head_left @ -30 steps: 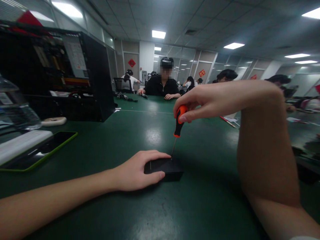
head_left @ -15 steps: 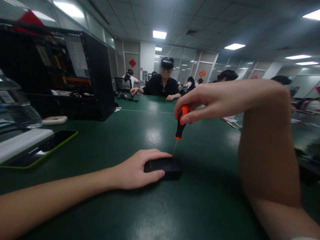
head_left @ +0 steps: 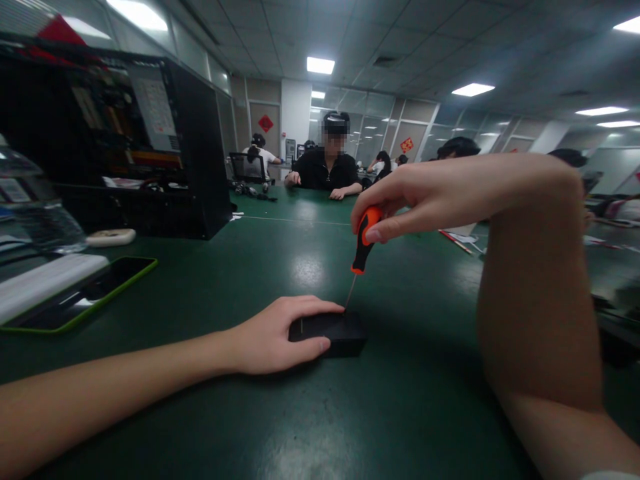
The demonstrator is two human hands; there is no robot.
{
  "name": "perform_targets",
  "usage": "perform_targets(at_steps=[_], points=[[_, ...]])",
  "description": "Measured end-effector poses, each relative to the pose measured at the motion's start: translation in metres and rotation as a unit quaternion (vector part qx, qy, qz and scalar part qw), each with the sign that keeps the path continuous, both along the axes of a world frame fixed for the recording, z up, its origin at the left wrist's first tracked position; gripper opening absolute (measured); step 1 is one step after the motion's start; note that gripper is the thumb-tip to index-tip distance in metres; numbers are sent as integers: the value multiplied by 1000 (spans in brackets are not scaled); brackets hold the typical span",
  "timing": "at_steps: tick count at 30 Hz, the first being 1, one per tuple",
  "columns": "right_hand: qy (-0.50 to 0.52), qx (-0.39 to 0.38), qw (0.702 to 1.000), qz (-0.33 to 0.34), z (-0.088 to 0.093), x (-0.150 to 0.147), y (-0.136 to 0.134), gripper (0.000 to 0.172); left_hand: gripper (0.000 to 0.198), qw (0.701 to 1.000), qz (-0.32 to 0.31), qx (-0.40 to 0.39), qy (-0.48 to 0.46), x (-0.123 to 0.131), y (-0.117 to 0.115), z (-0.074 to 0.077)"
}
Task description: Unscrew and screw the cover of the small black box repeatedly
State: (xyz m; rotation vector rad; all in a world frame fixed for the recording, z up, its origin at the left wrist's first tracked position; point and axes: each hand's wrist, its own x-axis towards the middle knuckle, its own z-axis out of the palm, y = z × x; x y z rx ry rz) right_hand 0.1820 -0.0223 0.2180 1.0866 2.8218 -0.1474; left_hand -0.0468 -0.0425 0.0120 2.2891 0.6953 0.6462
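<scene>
A black rectangular box-like device [head_left: 345, 333] lies on the green table. My left hand [head_left: 280, 337] grips it from the left, with the thumb along the near side and the fingers along the far side. In my right hand [head_left: 395, 203] is a screwdriver [head_left: 364, 247] with an orange and black handle, gripped from above. Its thin shaft slants down to the far edge of the device's top, beside my left fingertip. Whether the tip sits in a screw is too small to tell.
An open black computer case [head_left: 195, 153] stands at the left. Before it are a phone [head_left: 120, 280] with a green edge, a clear plastic bottle [head_left: 40, 207] and a small white object [head_left: 111, 237]. Across the table [head_left: 310, 413] sits a person [head_left: 325, 170] in black; cables [head_left: 253, 192] lie nearby.
My hands, the screwdriver and the device hold nearly the same pose, with a slight shift of the view. The person opposite has drawn one hand inward.
</scene>
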Motion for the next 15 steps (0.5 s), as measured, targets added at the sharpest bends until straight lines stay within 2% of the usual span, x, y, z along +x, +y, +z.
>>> perform_targets(at_steps=[5,11,15], points=[[-16,-33,999,32,0,0,2,33,46,1000,3,4,0,-1,-1,0],[-55,-48,997,11,-6,-7,1,35,48,1000,8,1,1,-1,-1,1],[-56,-40,997,29,-7,-12,2,37,54,999,27,-15,16,0,-1,1]])
